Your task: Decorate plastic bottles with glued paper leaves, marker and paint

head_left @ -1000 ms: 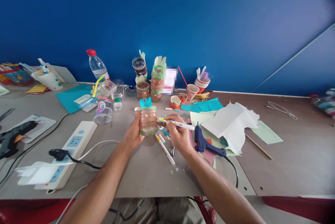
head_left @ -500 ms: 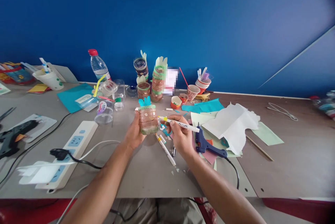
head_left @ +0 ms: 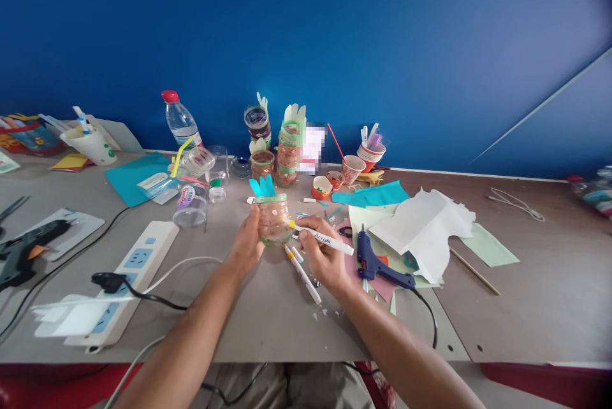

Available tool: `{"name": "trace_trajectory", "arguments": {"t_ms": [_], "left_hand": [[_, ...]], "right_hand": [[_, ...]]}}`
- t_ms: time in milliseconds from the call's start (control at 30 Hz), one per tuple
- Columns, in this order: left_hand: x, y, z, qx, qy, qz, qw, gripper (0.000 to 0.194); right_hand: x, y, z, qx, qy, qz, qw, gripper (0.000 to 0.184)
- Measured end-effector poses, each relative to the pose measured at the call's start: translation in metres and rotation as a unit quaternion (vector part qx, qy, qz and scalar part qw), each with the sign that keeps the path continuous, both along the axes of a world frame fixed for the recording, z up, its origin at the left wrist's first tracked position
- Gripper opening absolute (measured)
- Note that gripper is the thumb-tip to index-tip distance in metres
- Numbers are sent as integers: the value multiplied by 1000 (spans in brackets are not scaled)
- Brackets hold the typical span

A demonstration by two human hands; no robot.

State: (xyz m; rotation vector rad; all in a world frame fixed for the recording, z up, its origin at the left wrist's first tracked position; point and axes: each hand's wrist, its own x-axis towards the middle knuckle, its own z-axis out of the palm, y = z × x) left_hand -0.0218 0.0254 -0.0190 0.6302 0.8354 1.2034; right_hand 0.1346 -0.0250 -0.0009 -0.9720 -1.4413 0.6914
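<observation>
My left hand (head_left: 246,240) is closed round the left side of a painted plastic jar (head_left: 272,223), brown with a green rim and base. Blue leaf-shaped paper pieces (head_left: 262,186) stand up from its rim, and small pale spots mark its front. In my right hand (head_left: 325,253) is a white acrylic paint marker (head_left: 327,241), pinched like a pen. Its yellow tip end is at the jar's right side; whether it touches, I cannot tell. A second white marker (head_left: 303,275) lies on the table below the jar.
A blue glue gun (head_left: 382,262) lies on paper sheets at right, near crumpled white paper (head_left: 423,230). A power strip (head_left: 129,281) with cords is at left. Behind stand other painted jars (head_left: 287,153), a water bottle (head_left: 180,119) and paper cups (head_left: 352,168).
The jar has turned and shifted slightly right in my left hand. The marker pulled a little away to the right, then came back left and lower against or near the jar.
</observation>
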Motion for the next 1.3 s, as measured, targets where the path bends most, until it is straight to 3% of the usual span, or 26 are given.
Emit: {"name": "trace_trajectory", "arguments": {"t_ms": [467, 633, 900, 1133, 1300], "left_hand": [[0, 0, -8, 32, 5, 4, 999, 61], [1, 1, -6, 4, -9, 22, 1000, 55], [2, 3, 2, -50, -22, 15, 998, 53], [-1, 5, -5, -53, -40, 0, 998, 53], [-2, 4, 1, -73, -45, -22, 996, 59]], "right_hand": [[-1, 4, -1, 75, -97, -21, 992, 18], [0, 4, -3, 87, -108, -18, 990, 17], [2, 5, -3, 60, -91, -20, 994, 17], [2, 8, 0, 69, -79, -40, 994, 17], [2, 8, -2, 25, -25, -36, 999, 16]]}}
